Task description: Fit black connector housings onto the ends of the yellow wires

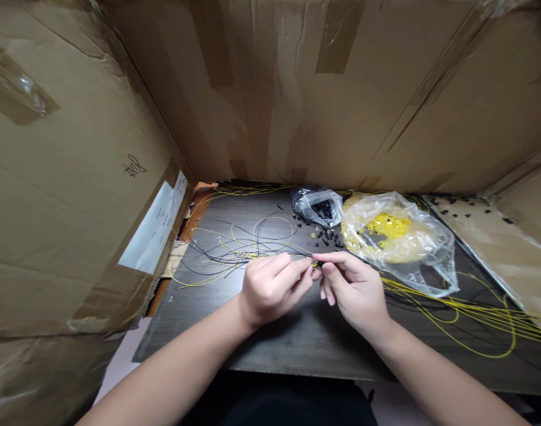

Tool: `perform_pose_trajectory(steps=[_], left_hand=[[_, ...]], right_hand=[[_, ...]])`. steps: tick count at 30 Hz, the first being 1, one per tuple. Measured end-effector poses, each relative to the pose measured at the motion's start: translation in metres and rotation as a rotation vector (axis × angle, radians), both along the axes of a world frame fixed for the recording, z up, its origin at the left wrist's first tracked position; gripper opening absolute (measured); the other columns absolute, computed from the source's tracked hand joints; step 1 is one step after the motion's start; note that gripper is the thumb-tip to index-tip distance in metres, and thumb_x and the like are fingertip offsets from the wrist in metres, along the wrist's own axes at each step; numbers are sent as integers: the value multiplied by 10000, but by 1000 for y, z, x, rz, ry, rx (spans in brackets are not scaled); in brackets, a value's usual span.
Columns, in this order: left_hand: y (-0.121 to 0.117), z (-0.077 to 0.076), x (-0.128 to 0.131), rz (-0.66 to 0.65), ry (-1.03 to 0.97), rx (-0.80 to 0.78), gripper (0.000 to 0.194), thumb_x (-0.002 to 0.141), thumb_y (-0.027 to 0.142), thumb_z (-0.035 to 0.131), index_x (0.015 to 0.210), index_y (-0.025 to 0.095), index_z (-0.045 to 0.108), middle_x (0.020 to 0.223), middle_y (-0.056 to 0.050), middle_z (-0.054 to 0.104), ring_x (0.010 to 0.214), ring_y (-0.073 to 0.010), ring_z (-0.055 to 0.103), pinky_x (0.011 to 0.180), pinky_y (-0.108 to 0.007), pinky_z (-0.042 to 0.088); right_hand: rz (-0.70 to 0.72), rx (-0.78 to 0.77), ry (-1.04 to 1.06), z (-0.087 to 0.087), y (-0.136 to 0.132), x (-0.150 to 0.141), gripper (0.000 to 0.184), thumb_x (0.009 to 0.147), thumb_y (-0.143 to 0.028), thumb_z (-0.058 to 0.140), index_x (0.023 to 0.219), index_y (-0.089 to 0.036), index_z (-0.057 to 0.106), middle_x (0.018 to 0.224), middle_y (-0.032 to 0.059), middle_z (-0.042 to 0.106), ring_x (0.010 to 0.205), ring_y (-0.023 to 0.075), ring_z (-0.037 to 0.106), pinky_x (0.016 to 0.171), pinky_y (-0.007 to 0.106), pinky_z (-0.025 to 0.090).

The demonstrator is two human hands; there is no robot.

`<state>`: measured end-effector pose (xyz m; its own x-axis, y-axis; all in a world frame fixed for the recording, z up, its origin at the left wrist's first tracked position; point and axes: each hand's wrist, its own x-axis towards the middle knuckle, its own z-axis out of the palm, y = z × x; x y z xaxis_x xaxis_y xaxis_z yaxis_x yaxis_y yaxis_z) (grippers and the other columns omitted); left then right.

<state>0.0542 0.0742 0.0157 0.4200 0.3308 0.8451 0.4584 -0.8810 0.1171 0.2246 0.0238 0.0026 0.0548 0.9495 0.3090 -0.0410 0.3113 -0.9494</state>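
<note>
Wires (237, 255), black and yellow, fan over the left of the table (199, 322) and run right to where 2 hands meet. Left hand (270, 290) has thumb and index pressed together, pinching wire ends, other fingers curled. Right hand (359, 290) pinches a black piece (321, 262) between thumb and index, remaining fingers bent below; it is too small to make out. Beyond them lie loose black parts (326, 238), with a small bag (302, 204) farther off. Far right of these, a clear bag (432, 251) holds yellow clips (389, 228). Yellow wires (474, 312) trail off right. Cardboard (261, 118) stands on 3 sides.
</note>
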Motion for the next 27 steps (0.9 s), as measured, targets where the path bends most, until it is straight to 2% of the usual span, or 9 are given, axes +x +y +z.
perform_pose_trajectory(steps=[6,12,15,27], left_hand=[[1,0,0,-4,1,6,167,793,135,729,953,145,683,674,7,643,529,-95,512,501,-253,360],[3,2,-1,18,-16,7,156,797,137,722,949,143,688,642,13,622,501,-89,479,486,-248,344],[3,2,-1,23,-9,20,158,798,136,720,952,140,689,654,8,636,497,-85,478,481,-247,334],[3,1,0,15,34,55,163,808,140,706,970,140,684,657,8,640,524,-94,513,499,-248,363]], right_hand=[[29,-81,-47,6,0,1,211,974,-281,564,1151,-210,653,767,-1,656,437,54,542,449,204,501],[30,-106,-81,7,0,7,185,926,-288,643,1087,-200,656,705,-14,666,426,62,545,403,184,457],[27,-102,-103,7,0,8,188,910,-290,665,1068,-189,668,641,-24,649,419,65,538,395,178,441],[8,-70,-141,7,1,7,190,897,-293,676,1046,-176,697,652,-16,640,441,74,553,406,192,471]])
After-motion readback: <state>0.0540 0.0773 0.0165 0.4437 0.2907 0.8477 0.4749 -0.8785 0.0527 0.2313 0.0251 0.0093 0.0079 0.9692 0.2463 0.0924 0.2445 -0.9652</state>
